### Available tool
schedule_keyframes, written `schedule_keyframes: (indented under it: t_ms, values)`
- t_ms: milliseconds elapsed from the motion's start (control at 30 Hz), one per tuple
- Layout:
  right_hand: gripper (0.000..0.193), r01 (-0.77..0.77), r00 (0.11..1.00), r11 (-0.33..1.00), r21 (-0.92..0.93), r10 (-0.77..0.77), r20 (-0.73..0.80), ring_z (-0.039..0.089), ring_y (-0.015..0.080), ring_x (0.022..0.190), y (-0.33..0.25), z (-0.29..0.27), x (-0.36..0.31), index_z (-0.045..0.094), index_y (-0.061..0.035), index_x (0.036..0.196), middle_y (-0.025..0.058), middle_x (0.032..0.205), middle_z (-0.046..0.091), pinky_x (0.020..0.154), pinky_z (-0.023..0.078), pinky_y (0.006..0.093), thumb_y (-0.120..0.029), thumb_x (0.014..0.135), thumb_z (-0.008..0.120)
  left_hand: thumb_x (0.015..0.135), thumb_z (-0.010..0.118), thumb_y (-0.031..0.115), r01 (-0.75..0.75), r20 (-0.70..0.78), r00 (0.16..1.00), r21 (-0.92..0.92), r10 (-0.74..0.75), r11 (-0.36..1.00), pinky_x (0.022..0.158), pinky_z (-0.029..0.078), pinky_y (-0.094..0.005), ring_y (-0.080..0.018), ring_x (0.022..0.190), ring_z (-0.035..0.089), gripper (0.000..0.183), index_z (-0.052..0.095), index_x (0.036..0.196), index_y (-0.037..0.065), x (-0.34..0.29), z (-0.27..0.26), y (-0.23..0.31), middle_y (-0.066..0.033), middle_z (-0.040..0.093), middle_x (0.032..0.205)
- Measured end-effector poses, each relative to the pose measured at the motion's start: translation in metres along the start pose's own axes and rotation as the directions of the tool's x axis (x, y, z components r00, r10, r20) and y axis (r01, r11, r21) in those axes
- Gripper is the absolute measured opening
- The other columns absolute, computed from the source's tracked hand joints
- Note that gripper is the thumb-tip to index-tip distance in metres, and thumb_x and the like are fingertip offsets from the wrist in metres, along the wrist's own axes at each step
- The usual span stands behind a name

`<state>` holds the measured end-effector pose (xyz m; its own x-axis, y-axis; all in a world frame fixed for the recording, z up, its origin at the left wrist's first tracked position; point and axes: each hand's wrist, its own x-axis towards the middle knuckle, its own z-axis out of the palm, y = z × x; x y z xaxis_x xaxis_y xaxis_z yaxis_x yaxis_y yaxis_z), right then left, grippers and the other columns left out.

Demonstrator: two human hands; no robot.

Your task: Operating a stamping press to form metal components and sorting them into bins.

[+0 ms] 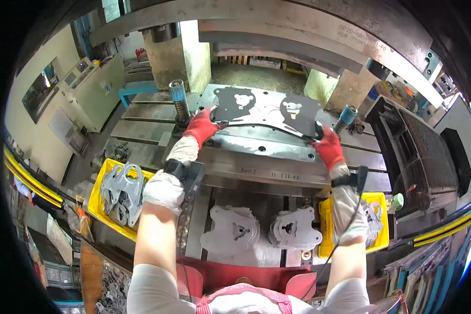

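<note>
My left hand (201, 127), in a red glove, is at the front left corner of the flat steel die block (277, 140) on the press bed. Its fingers are closed, with a small black piece at their tips. At the block's front right, my right hand (328, 146), also red-gloved, is closed by a similar black piece. What each hand grips is too small to make out. Between the hands runs a thin dark curved edge. Two dark flat shapes with cutouts, a left one (227, 107) and a right one (311, 111), lie on the block.
Two stacks of grey metal plates, left (222, 238) and right (306, 238), lie nearer me. Yellow bins with metal parts stand at left (96, 196) and right (383, 238). Guide posts (179, 102) (345, 119) flank the block. The press's upper part (282, 42) hangs above.
</note>
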<state>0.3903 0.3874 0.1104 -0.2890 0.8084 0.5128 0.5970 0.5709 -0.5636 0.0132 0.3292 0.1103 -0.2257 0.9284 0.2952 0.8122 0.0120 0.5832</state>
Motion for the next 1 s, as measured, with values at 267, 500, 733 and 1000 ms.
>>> schedule_keyframes:
  t_ms: [267,500,733,1000]
  values:
    - [0.059,-0.147,0.983,0.982,-0.118,0.159,0.092,0.058,0.0324,0.088,0.024,0.034,0.034,0.054,-0.0044,0.109,0.0184,0.093,0.061,0.076,0.046,0.0372,-0.033,0.061,0.074,0.059,0.078,0.034,0.117,0.117,0.985,0.099,-0.128,0.988,0.093,0.038,-0.033,-0.0249,0.112,0.048,0.073,0.048,0.122,0.012,0.02,0.032,0.013,-0.0121,0.052,0.119]
    - [0.058,-0.126,0.982,0.991,-0.05,0.131,0.136,0.055,0.0344,0.094,0.012,0.044,0.031,0.053,-0.0036,0.107,0.0188,0.103,0.058,0.08,0.044,0.0386,-0.035,0.062,0.073,0.059,0.074,0.043,0.178,0.137,0.974,0.041,-0.182,0.983,0.097,0.032,-0.0382,-0.025,0.108,0.051,0.069,0.051,0.118,0.016,0.025,0.035,0.003,-0.01,0.057,0.113]
    - [0.055,-0.212,0.976,0.956,-0.204,0.218,0.004,0.058,0.0342,0.086,0.008,0.046,0.027,0.056,-0.0064,0.106,0.0185,0.092,0.061,0.073,0.046,0.0385,-0.037,0.063,0.073,0.06,0.072,0.047,0.218,0.027,0.973,0.205,-0.228,0.954,0.104,0.02,-0.0399,-0.0245,0.111,0.049,0.071,0.05,0.12,0.016,0.024,0.041,0.003,-0.0102,0.056,0.115]
    - [0.049,-0.286,0.955,0.954,-0.088,0.292,0.059,0.056,0.0329,0.093,-0.009,0.03,0.018,0.055,-0.0058,0.105,0.0177,0.098,0.06,0.078,0.044,0.0386,-0.037,0.069,0.068,0.062,0.071,0.045,0.225,0.017,0.972,0.197,-0.233,0.954,0.105,0.016,-0.0438,-0.0246,0.111,0.049,0.07,0.049,0.121,0.015,0.019,0.036,0.01,-0.0108,0.056,0.114]
